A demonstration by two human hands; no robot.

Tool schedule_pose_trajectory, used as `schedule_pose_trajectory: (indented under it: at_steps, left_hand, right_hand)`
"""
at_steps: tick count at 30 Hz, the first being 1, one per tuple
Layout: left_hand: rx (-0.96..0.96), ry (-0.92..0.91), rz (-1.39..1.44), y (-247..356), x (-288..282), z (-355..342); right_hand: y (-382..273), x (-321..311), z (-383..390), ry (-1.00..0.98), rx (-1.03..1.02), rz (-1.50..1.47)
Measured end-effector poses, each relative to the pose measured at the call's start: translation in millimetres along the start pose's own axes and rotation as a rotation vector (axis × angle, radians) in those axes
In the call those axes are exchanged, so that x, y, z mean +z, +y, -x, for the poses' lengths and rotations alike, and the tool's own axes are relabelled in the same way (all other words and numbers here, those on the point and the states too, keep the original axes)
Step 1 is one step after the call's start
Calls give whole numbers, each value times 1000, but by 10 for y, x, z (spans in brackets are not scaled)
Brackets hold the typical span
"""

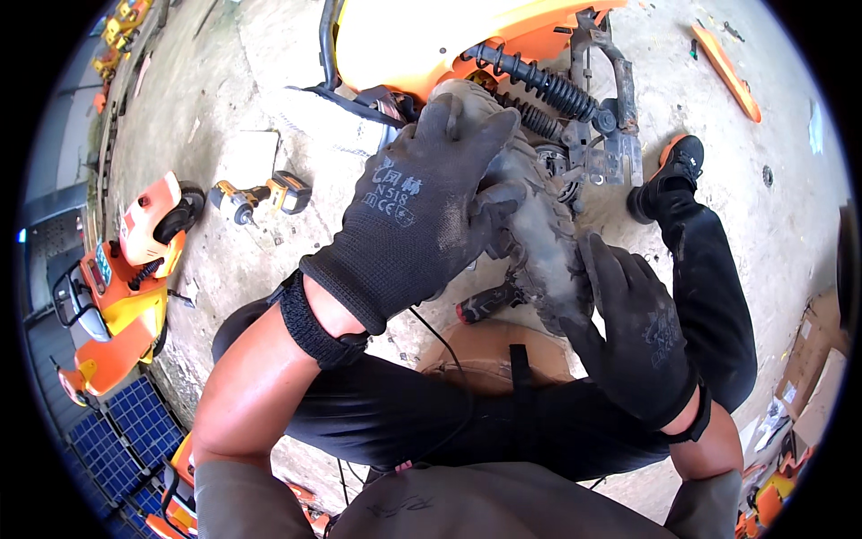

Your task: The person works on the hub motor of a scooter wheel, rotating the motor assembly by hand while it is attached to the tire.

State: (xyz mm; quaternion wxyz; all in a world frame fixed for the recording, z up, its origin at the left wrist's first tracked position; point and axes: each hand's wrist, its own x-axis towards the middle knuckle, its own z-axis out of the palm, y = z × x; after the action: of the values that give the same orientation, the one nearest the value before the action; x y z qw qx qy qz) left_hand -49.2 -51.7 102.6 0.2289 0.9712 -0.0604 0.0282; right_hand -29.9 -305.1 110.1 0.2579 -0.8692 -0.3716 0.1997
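Observation:
My gloved left hand (417, 202) grips the upper part of a dusty, knobby dark tyre (548, 256), its fingers curled over the tread. My gloved right hand (633, 332) holds the lower right side of the same tyre, fingers bent against it. Above, the tyre meets a yellow and orange vehicle body (422, 45), beside black coil-spring shock absorbers (548, 85) and a metal bracket (611, 157). A dark cylindrical object with a red end (480, 304) lies below the tyre; what it is, I cannot tell. The wheel's middle is mostly hidden by my hands.
A yellow cordless drill (260, 198) lies on the concrete floor (206, 108). Small orange vehicles (139, 251) stand at the left. A long orange panel (725, 67) is at the upper right, cardboard (813, 350) at the right edge. My legs and a brown seat pad (494, 350) are below.

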Motion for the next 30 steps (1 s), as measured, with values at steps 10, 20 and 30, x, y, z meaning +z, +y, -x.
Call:
schedule_pose_trajectory:
  at_steps: [10, 20, 30]
  left_hand:
    - [-65, -189, 223, 82, -50, -55]
    - [49, -142, 77, 122, 8, -95]
    - [-47, -220, 78, 256, -6, -137]
  right_hand:
    - [-15, -12, -10, 47, -33, -52]
    - [13, 70, 52, 70, -43, 54]
    - [10, 125, 72, 117, -50, 209]
